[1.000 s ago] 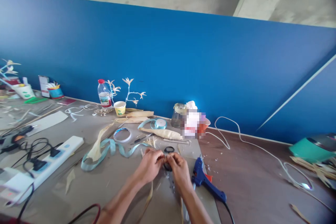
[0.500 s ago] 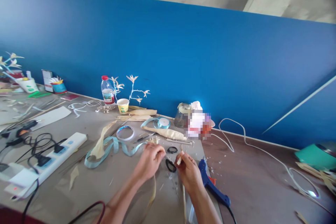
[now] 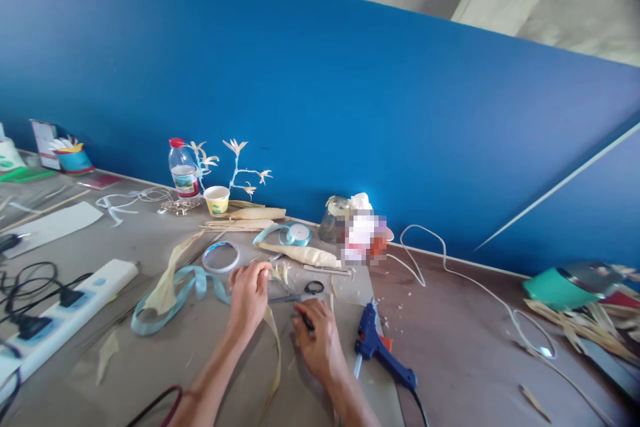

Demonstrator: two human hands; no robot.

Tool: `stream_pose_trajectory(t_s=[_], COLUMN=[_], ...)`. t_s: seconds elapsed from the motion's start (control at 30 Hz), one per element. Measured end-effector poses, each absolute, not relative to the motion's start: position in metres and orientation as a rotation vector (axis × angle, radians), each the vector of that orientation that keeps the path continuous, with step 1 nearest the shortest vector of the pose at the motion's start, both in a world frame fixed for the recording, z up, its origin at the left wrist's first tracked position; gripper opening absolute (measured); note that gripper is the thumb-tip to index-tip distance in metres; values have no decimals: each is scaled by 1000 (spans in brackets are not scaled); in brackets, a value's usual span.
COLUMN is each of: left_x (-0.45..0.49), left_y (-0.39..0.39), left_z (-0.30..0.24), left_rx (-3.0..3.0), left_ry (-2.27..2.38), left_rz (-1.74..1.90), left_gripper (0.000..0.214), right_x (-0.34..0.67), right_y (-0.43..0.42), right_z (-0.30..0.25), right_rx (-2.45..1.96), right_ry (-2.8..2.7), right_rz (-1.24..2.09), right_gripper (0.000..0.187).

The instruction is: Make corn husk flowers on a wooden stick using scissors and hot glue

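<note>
My right hand is curled over one black finger ring of a pair of scissors lying on the grey table. The other ring shows beyond the fingers, and the blades point left. My left hand is closed in a pinch just left of the blades; what its fingertips hold is hidden. Frayed pale husk scraps lie beside those fingertips. A long dried husk strip runs along the table between my forearms. Light blue ribbon curls out to the left of my left hand.
A blue glue gun lies right of my right hand. Behind are a husk bundle, ribbon spool, tape roll, glass jar, paper cup and bottle. A power strip with cables lies left.
My right hand has left off holding a small pale husk piece and moved onto the scissors' handle. My left hand has shifted a little left. The view has turned slightly right.
</note>
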State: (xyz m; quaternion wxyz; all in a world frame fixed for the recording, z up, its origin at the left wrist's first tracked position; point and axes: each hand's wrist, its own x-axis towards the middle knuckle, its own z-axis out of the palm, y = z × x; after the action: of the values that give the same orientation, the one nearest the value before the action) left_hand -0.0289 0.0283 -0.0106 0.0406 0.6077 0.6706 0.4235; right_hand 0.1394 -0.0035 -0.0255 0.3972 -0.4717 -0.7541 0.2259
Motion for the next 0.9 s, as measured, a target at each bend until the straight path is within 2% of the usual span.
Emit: stream_pose_trajectory(t_s=[0.1,0.37,0.5,0.57,0.67,0.77,0.9], left_x=[-30,-29,-28,-28,-27,-26,-26], left_y=[29,30,31,31,32,32,31], left_z=[-12,-15,-18,-20,-23,-23,-21], left_rx=[1870,1942,1962,1973,1974,1961,1914], left_ry=[2068,1997,1973,1954,1943,1941,1919], left_rz=[1356,1446,1452,1449,1446,1442,1473], left_gripper=[22,20,21,21,20,20,20], right_x=[145,181,193,191,180,171,171], right_y=[1,20,43,57,74,85,87], right_z=[-29,-9,10,14,9,-3,-3], right_rx=[-1230,-1489,-1805,-2067,-2196,-2240,-2174], right_ry=[-1785,-1644,-1759,-1911,-1926,-1913,-1897], right_rz=[510,325,191,189,200,209,273], right_gripper=[26,21,24,26,20,14,14])
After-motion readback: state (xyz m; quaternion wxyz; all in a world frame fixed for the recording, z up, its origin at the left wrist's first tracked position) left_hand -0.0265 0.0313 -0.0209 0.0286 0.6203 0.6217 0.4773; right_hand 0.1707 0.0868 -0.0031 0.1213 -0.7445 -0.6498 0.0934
